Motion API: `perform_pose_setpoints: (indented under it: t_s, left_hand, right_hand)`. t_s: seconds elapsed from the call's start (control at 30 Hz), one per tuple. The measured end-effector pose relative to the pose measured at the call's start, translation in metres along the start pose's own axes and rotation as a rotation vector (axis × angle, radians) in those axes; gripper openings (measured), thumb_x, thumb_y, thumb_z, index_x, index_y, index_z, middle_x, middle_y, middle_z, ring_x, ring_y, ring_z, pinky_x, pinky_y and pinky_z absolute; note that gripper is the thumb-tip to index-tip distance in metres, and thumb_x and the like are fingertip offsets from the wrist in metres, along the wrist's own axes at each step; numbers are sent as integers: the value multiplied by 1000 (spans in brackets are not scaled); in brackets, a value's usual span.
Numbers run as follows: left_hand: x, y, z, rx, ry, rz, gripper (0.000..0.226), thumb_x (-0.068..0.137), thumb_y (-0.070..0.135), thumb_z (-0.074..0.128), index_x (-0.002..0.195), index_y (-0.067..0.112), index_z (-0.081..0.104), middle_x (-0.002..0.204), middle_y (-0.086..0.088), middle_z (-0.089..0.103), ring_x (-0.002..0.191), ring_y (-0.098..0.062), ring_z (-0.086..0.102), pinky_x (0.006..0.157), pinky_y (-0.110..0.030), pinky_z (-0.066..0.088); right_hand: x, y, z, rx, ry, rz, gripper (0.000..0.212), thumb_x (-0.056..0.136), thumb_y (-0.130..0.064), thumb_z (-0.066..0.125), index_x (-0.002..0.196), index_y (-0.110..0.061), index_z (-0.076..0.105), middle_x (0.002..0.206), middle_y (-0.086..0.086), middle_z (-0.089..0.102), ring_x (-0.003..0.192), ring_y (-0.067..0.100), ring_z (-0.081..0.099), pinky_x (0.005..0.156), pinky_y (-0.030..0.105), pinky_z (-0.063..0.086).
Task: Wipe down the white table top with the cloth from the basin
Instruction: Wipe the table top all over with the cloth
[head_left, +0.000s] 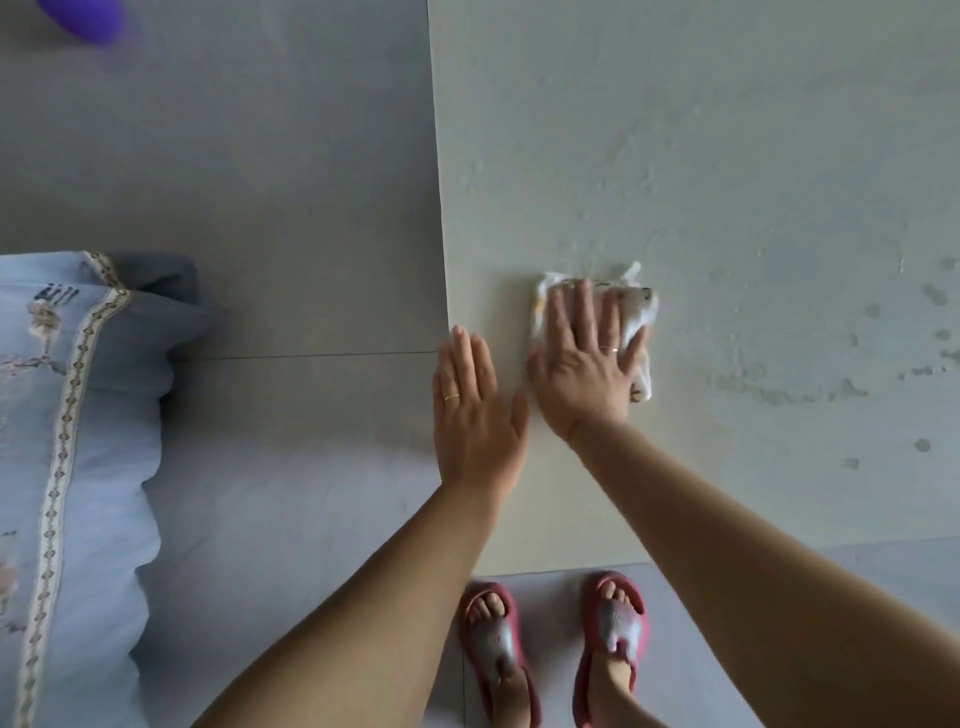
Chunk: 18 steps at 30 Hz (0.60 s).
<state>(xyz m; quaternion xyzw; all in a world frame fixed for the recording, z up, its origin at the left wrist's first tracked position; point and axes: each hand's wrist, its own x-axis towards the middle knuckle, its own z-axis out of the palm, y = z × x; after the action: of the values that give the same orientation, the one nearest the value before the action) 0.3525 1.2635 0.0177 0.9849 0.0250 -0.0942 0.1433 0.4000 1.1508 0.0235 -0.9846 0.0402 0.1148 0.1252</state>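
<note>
The white table top (727, 156) fills the right half of the head view, with wet streaks and droplets across its middle and right. A small folded white cloth (636, 312) with yellowish marks lies near the table's near left corner. My right hand (582, 364) presses flat on the cloth with straight, spread fingers. My left hand (475, 410) rests flat on the table beside it, right at the left edge, fingers straight and together. Both hands wear a ring.
Grey tiled floor (260, 208) lies left of the table. A light blue bedding piece with patterned trim (78, 415) sits at the far left. A purple object (83, 15) shows at the top left corner. My feet in red slippers (550, 649) stand at the table's near edge.
</note>
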Motion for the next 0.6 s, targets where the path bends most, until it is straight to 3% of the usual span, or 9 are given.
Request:
perform_pose_setpoints:
  t_s: [0.07, 0.17, 0.2, 0.27, 0.37, 0.47, 0.53, 0.6]
  left_hand:
    - [4, 0, 2, 83, -15, 13, 71, 95, 46, -1, 149, 1, 1, 156, -20, -11, 145, -34, -9, 119, -41, -3]
    - [2, -2, 2, 50, 20, 21, 77, 92, 53, 11, 149, 1, 7, 158, -17, -1, 146, -33, 0, 120, -41, 2]
    - [1, -2, 2, 48, 27, 25, 77, 92, 52, 16, 149, 1, 9, 158, -17, 1, 146, -33, 2, 119, -41, 5]
    - [1, -1, 1, 52, 39, 37, 76, 92, 50, 23, 149, 1, 11, 158, -17, 3, 146, -33, 2, 119, -42, 7]
    - [3, -1, -1, 54, 36, 37, 75, 92, 47, 29, 148, -1, 16, 157, -19, 7, 146, -33, 3, 119, -42, 8]
    - [2, -2, -1, 67, 25, 46, 75, 91, 47, 34, 146, -2, 23, 155, -21, 17, 145, -35, 11, 118, -45, 14]
    - [2, -1, -3, 75, 16, 42, 74, 91, 47, 34, 145, -2, 27, 154, -21, 22, 145, -35, 13, 117, -45, 17]
    - [4, 1, -4, 71, 13, 22, 74, 91, 46, 33, 145, -3, 26, 155, -21, 19, 145, -34, 11, 117, -45, 17]
  right_hand:
    - [-3, -4, 0, -60, -51, -212, 56, 97, -48, 19, 148, -39, -2, 158, -10, -9, 145, 21, -14, 110, 49, -20]
    - [19, 26, -15, -210, -71, -474, 58, 94, -54, 16, 148, -40, -3, 159, -8, -5, 146, 19, -8, 114, 49, -8]
    - [28, 36, -19, -227, -66, -462, 59, 94, -55, 17, 147, -41, -4, 159, -8, -4, 146, 18, -8, 114, 49, -6]
    - [44, 45, -22, -163, -41, -270, 58, 95, -53, 18, 147, -41, -4, 159, -8, -6, 145, 16, -9, 114, 49, -7]
    - [49, 17, -14, -37, 15, -30, 56, 97, -49, 17, 148, -39, -4, 158, -9, -9, 145, 19, -13, 112, 50, -16]
    - [35, -14, -4, -105, -48, -255, 59, 95, -49, 15, 149, -35, -4, 159, -7, -9, 144, 23, -15, 112, 52, -17]
    - [38, -5, -10, -185, -90, -474, 60, 94, -51, 18, 149, -35, -1, 159, -7, -5, 145, 23, -11, 114, 51, -13]
    - [57, 16, -20, -221, -80, -548, 60, 94, -53, 20, 149, -37, 1, 159, -7, -1, 146, 20, -6, 115, 48, -8]
